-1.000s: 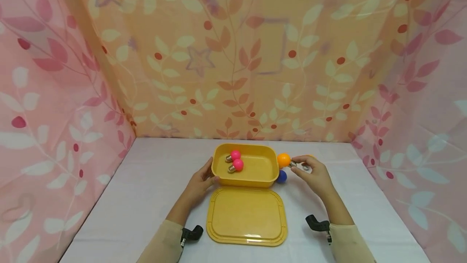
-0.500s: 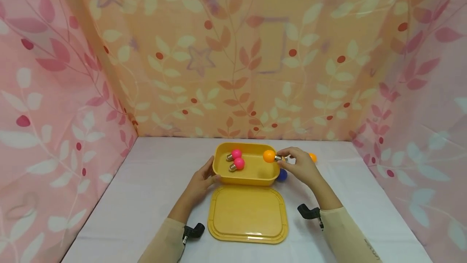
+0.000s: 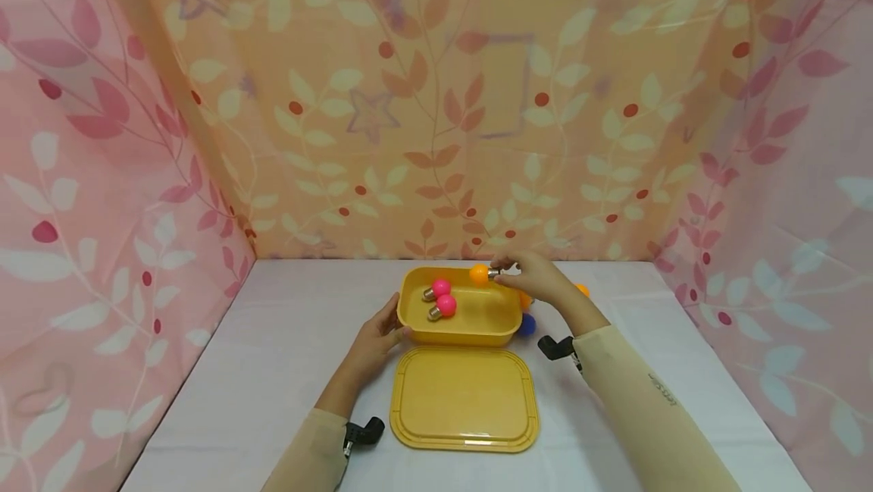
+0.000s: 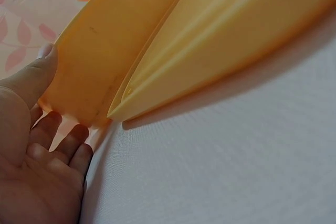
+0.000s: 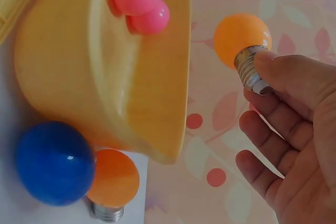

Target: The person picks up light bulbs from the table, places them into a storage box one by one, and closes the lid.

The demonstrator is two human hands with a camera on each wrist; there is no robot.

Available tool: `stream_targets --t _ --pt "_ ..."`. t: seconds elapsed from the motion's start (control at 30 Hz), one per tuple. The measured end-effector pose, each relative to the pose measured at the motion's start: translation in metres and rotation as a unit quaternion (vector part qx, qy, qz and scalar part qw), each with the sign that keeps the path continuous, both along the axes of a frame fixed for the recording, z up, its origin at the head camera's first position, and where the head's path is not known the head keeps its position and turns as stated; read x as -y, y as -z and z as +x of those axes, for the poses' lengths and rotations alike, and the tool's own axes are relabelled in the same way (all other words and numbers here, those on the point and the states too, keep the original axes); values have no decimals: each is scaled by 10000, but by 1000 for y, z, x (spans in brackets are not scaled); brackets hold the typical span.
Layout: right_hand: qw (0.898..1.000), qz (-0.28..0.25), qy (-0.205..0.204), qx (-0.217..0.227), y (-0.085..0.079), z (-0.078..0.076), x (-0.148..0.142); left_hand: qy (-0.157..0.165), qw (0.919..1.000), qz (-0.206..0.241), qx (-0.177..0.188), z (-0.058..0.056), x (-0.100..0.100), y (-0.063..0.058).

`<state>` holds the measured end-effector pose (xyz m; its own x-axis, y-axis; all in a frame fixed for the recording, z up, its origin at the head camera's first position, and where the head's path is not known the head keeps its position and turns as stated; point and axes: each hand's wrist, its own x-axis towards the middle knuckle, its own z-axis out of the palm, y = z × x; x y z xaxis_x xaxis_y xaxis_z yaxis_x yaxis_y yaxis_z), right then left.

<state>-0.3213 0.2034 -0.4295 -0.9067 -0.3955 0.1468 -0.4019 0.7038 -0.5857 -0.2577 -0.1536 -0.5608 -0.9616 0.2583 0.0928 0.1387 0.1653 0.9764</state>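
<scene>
A person's right hand [image 3: 535,277] pinches an orange bulb [image 3: 480,274] by its threaded metal base, the thumb on one side and the index finger on the other, while the remaining fingers stand slightly bent and apart from it. The bulb is held up near the far right part of the yellow box [image 3: 480,339], clear of the rim, its round end pointing left in the head view (whether it is directly over the box or a little behind it, I cannot tell). The left hand [image 3: 371,336] grips the box's left end, thumb against the wall and fingers bent around the lower edge. Inside, toward the left, two pink bulbs [image 3: 445,305] lie close together with their bases facing left. Just outside the right end sit a blue bulb [image 3: 526,324] and a second orange bulb [image 5: 113,178], side by side. Another orange item [image 3: 582,289] shows only partly behind the right forearm. The yellow lid [image 3: 465,399] lies flat in front of the box on the white cloth [image 3: 273,371], and leaf-patterned curtains [image 3: 436,136] surround the table on three sides.
</scene>
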Motion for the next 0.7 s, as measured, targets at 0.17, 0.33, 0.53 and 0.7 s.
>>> stream_targets --t 0.17,0.33,0.53,0.7 --pt "9996 145 -190 142 -1 -20 12 -3 10000 10 73 -1 0 2" --pt "9983 -121 -342 462 5 -33 19 22 9999 60 86 -3 0 4" --pt "9973 -97 -363 631 17 -42 23 51 9999 76 59 -3 0 4" --pt "9958 -80 -300 857 20 -41 29 47 10000 76 45 -2 1 1"
